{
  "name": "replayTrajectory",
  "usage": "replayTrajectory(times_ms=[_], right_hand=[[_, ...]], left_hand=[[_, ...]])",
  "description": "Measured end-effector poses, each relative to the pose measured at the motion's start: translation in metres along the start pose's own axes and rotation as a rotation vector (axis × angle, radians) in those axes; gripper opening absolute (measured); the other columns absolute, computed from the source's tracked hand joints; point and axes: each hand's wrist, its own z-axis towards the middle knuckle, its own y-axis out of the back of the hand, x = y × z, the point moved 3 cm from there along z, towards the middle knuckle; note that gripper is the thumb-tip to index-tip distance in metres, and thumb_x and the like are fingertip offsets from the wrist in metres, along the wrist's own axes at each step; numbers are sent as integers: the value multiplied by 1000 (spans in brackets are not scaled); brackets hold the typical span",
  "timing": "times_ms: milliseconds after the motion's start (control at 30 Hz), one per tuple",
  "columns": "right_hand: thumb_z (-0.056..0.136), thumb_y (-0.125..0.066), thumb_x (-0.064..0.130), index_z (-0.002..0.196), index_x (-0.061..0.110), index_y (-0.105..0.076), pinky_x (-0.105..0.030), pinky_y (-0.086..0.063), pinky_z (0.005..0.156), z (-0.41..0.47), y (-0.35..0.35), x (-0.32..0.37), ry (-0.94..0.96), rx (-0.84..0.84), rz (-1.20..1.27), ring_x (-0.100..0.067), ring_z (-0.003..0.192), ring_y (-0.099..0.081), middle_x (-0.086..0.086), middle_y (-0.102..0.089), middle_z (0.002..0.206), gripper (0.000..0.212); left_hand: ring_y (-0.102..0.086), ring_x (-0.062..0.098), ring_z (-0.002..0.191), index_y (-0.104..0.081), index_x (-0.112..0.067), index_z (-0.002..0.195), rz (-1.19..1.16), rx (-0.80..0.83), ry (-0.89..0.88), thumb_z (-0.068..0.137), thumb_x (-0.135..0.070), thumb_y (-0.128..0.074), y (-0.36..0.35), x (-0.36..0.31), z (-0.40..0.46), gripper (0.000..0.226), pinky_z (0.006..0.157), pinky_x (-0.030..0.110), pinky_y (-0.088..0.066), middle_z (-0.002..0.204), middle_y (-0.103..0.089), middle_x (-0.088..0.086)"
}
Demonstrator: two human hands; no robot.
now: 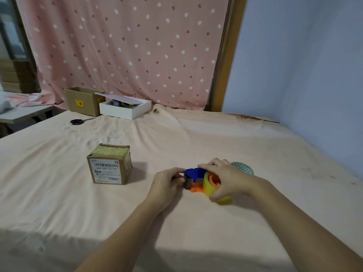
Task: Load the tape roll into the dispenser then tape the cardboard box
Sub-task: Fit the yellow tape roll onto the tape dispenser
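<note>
1. Right now both your hands are on the dispenser (pixel 196 180), which rests on the peach cloth (pixel 176 138) just in front of you. Your right hand (pixel 225 178) is curled over the yellow tape roll (pixel 211 186), fingers wrapped across its top and thumb low on its near side, and the roll appears seated on the orange hub.
2. Your left hand (pixel 167 183) is nearly closed, its fingertips pinching at the dark front end of the dispenser beside the blue guard. Whether there is a tape end between those fingertips cannot be told from here.
3. The cardboard box (pixel 110 164) stands off to your left, apart from both hands, label facing you, not yet being taped.
4. The likeliest trouble, as I judge it, is the loose tape end: if it slips from your pinch it may snap back onto the roll or stick to the cloth, and you would have to pick it free.
5. Watch the toothed edge near your left fingertips; pulling tape across it with a finger too close could nick you.
6. If your right hand eases off while you pull, the roll may lift off the hub or the whole dispenser slide along the soft cloth.
7. A patterned round object (pixel 243 168) sits just behind your right hand; a wide elbow move could knock it.
</note>
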Motion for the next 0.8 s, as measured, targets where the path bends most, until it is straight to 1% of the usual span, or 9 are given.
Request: replayTrajectory(times_ms=[67,167,267,300,400,500,567,700,800], right_hand=[[63,-72,54,153,46,-21,-35,-40,104,-3,-2,-2,-1,-14,-2,-12,120,-33,16,-38,132,103],[66,-70,53,154,43,-19,-34,-38,106,-6,-4,-1,1,-38,-5,-12,121,-33,15,-39,135,103],[63,-69,53,155,40,-19,-36,-39,106,-8,-3,-1,-11,-51,-11,-11,119,-33,16,-39,131,105],[62,-68,53,154,39,-20,-37,-40,106,-9,-3,-2,-16,-53,-11,-11,119,-34,16,-39,130,105],[61,-68,53,150,40,-25,-37,-43,103,-8,-1,0,-9,-50,-6,-12,116,-36,15,-41,126,100],[57,-70,52,144,44,-31,-36,-46,99,-8,1,-3,3,-40,2,-13,112,-38,16,-43,119,96],[55,-73,53,142,45,-31,-34,-45,99,-12,3,-9,1,-18,0,-11,111,-39,17,-43,119,97],[53,-79,48,143,45,-27,-32,-44,99,-22,11,-25,-26,22,1,-9,115,-39,18,-43,121,104],[53,-80,45,144,47,-24,-35,-46,98,-22,16,-30,-66,75,-11,-9,116,-37,18,-41,122,107]], left_hand=[[-66,-8,77,-76,-24,106,-31,-37,41,91,-4,-66,0,3,-1,27,68,4,-43,77,-73,-14],[-66,-1,74,-72,-25,87,-62,-83,83,88,-8,-71,2,4,-1,17,66,8,-46,75,-74,-10],[-67,8,72,-70,-27,76,-76,-79,102,85,-12,-74,4,3,-2,19,63,16,-49,73,-74,-6],[-66,8,70,-69,-28,74,-77,-69,107,85,-13,-75,4,2,-1,19,62,17,-49,72,-74,-6],[-60,2,64,-67,-28,72,-71,-47,104,85,-12,-74,6,5,1,22,60,14,-45,68,-71,-11],[-58,2,65,-66,-25,73,-31,-43,103,87,-9,-71,5,6,5,22,60,13,-42,70,-70,-8],[-58,5,67,-65,-24,73,-3,-56,134,88,-8,-69,4,9,8,22,58,13,-40,72,-69,-7],[-61,14,64,-66,-22,72,-48,-98,236,86,-10,-71,6,13,23,20,64,30,-48,67,-69,-4],[-59,9,62,-68,-21,72,-45,13,238,85,-13,-76,9,11,36,17,62,24,-44,68,-70,-7]])
